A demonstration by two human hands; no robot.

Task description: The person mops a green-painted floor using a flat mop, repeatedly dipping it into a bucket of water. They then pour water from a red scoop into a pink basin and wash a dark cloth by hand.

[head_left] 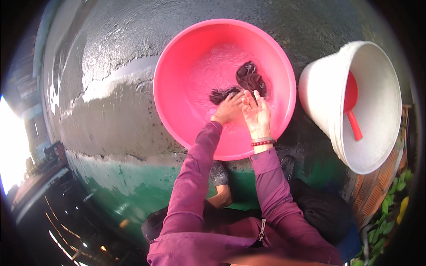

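A large round pink basin holds shallow water. Dark wet cloth lies in it toward the right, and a smaller dark piece shows to its left. Whether the two join under the water, I cannot tell. My left hand is back up over the water with its fingers stretched toward the right, close beside the smaller dark piece. Palm up, my right hand has its fingers apart and slightly curled, just below the larger cloth. No object shows in either palm. A red bead bracelet circles my right wrist.
Right of the basin, a white bucket leans with its mouth toward me, a red dipper inside. Wet grey concrete surrounds the basin, with a green floor strip nearer me. Bricks and leafy plants edge the right.
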